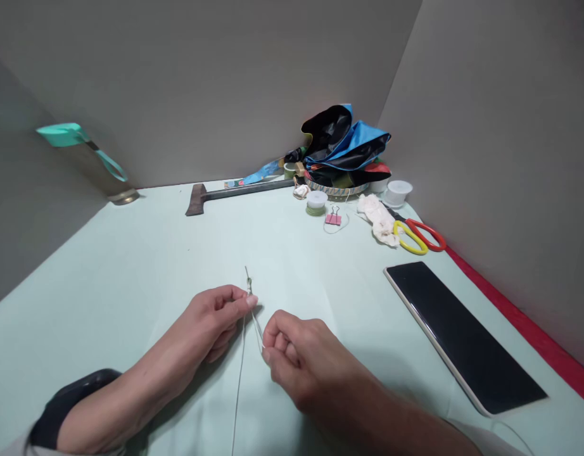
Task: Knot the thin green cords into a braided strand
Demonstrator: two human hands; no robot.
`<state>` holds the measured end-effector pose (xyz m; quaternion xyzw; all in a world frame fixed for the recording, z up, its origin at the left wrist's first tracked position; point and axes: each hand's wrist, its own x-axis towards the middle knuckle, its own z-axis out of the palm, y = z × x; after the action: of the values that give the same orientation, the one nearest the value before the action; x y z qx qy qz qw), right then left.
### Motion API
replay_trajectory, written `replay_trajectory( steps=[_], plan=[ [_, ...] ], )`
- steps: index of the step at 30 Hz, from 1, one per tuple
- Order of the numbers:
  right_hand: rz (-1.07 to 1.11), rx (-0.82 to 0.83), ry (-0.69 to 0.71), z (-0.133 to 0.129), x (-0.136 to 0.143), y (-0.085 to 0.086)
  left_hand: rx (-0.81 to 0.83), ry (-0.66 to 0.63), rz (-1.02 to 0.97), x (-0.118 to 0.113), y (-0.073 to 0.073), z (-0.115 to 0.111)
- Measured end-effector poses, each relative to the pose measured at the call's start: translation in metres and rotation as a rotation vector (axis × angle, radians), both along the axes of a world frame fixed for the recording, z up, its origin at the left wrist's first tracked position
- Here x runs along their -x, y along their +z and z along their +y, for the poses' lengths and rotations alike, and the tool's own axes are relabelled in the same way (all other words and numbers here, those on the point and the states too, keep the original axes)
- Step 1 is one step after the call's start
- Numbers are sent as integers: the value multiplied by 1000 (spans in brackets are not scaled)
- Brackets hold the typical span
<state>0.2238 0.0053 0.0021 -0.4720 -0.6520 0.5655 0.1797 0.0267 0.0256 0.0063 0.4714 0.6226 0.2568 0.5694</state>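
Observation:
Between the thumb and forefinger of my left hand (pixel 220 316) is a thin pale cord (pixel 239 380), pinched just below a small knotted piece (pixel 249 285) at its upper end. A short dark tip sticks up from that knot. One strand runs straight down toward the front edge of the view. Other strands slant to the right into my right hand (pixel 296 354), whose thumb and forefinger are pressed together on them. The exact grip point there is partly hidden by the fingers. Both hands hover close over the pale green tabletop (pixel 130 272).
A hammer-like tool (pixel 249 190) lies at the back. Behind it sit a blue-black pouch (pixel 349 145), cord spools (pixel 316 202), a pink binder clip (pixel 334 219), white cloth (pixel 378 218) and scissors (pixel 418 235). A dark-screened tablet (pixel 463 335) lies right. Grey walls enclose the table.

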Motion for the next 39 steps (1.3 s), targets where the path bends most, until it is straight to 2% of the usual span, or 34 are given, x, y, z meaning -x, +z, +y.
replay_trajectory(
  steps=[7, 11, 13, 16, 18, 24, 30, 34, 39],
  plan=[
    [-61, 29, -27, 1, -7, 0, 32, 11, -60, 4, -3, 2],
    [-61, 68, 21, 3, -15, 3, 52, 12, -83, 5, -3, 2],
    [-99, -2, 43, 7, -19, 5, 57, 18, -86, 6, -4, 1],
    [-171, -244, 44, 17, -24, 8, 60, 26, -88, 7, -6, 1],
    [-180, -329, 42, 22, -26, 8, 60, 26, -90, 7, -6, 1],
    [-171, -339, 22, 22, -26, 5, 44, 19, -80, 7, -5, 0],
    [-170, -446, 20, 21, -21, 1, 31, 10, -83, 8, -5, -1],
    [-199, -467, 26, 24, -7, -2, 21, 10, -112, 4, -7, 2],
    [-259, -479, 24, 22, 13, -15, 11, 9, -137, 5, -6, 1]
  ],
)
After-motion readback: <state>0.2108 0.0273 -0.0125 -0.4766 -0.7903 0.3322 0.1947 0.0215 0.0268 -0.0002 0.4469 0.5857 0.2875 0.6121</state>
